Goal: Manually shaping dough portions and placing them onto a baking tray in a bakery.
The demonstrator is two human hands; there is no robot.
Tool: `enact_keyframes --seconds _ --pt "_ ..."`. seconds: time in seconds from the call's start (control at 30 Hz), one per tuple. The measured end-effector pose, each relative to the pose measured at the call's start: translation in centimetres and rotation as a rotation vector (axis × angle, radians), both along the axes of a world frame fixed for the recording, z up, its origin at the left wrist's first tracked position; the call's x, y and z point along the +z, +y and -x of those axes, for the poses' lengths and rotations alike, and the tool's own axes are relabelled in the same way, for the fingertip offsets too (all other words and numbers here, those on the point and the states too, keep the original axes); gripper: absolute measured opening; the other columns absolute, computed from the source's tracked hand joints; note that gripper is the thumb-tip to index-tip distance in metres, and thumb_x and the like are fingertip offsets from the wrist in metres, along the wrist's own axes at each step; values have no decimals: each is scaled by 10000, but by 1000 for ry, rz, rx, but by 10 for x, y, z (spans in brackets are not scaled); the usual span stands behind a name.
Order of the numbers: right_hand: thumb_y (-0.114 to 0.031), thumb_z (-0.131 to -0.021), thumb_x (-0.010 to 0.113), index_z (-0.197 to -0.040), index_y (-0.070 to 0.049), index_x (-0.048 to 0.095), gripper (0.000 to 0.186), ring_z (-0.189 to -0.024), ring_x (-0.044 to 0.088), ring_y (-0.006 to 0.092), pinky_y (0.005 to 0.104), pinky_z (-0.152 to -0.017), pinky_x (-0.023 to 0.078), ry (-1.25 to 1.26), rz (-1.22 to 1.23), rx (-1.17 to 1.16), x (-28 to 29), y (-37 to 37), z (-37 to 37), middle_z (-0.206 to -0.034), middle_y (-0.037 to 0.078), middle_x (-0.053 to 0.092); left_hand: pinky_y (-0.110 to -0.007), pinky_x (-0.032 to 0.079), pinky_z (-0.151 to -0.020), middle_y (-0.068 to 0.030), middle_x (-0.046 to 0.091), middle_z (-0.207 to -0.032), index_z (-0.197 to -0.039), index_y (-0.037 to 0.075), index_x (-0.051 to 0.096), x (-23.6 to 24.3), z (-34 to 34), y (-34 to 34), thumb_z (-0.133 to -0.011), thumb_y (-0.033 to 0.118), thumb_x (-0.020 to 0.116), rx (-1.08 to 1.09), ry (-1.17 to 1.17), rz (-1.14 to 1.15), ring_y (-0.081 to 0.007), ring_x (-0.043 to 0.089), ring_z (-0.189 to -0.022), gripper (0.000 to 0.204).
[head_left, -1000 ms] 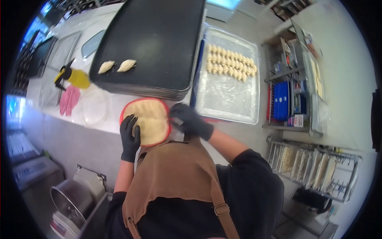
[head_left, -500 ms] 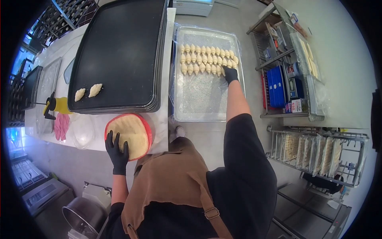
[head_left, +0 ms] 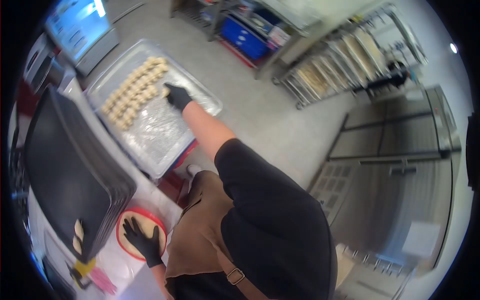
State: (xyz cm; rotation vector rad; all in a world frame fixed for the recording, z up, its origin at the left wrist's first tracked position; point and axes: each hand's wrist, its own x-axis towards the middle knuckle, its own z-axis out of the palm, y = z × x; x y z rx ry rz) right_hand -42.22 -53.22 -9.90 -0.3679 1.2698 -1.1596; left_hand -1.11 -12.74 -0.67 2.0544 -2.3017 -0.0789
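My right hand point(head_left: 178, 97), black-gloved, is over the metal tray point(head_left: 165, 157) with its fingertips closed on a small rolled dough piece point(head_left: 166, 92). Beside it, rows of similar shaped dough pieces point(head_left: 136, 92) lie on the tray's plastic-covered, perforated surface. My left hand point(head_left: 143, 241), also gloved in black, lies with fingers spread on the pale, grainy contents of a red-rimmed round bowl point(head_left: 119, 235). Left of the bowl is a stack of black baking trays point(head_left: 75, 165), its top one bearing two coated dough pieces point(head_left: 78, 229).
A yellow bottle point(head_left: 84, 267) and a pink cloth or glove point(head_left: 103, 281) lie near the bowl on the white table point(head_left: 127, 195). Beyond the floor stand a shelf with blue boxes point(head_left: 244, 37), a wheeled tray rack point(head_left: 335, 60) and a stainless-steel cabinet point(head_left: 385, 185).
My view has swung to the right and tilted. My right hand has drawn back slightly from the rows with a dough piece in its fingertips. My left hand has moved further over the bowl's contents.
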Motion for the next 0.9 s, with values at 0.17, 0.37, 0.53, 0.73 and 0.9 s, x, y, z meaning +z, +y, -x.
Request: enact_keyframes --seconds 0.17,0.37,0.53,0.73,0.9 --pt "-460 -1017 643 -752 -118 645 432 -568 540 139 266 -490 406 -456 156 -64 20 117 46 -666 21 601 -531 256 -1250 -211 405 -1613 -1573 55 408 -14 -10 -37 -802 448 787 -239 76 92 -388 359 -1502 945" --pt "-449 -1060 563 -759 -104 611 460 -582 518 127 277 -511 412 163 524 84 33 261 38 -629 16 548 -478 327 -1230 -210 477 -1556 -1525 29 460 -2 -8 -40 -819 384 790 -214 264 29 -379 424 -1456 856" --pt "-397 -1065 556 -720 -106 567 452 -589 495 107 302 -517 396 247 217 277 50 307 -4 -615 -4 504 -380 372 -1202 -184 506 -1535 -1527 28 437 37 30 -30 -853 265 772 71 370 -127 -314 500 -1402 790" --pt "-370 -1034 603 -815 -72 651 373 -724 621 121 280 -636 507 -157 298 550 61 285 -82 -778 37 644 -446 450 -1097 -231 656 -1268 -1246 -31 645 -28 -3 -53 -841 270 777 -199 342 73 -397 589 -1230 522" --pt "-157 -967 692 -1176 -10 684 255 -1019 687 220 356 -861 589 -380 77 725 139 292 -158 -1123 132 667 -481 462 -1050 -249 676 -1150 -1136 -36 677 -29 -37 -26 -855 283 768 -233 379 14 -426 606 -1138 435"
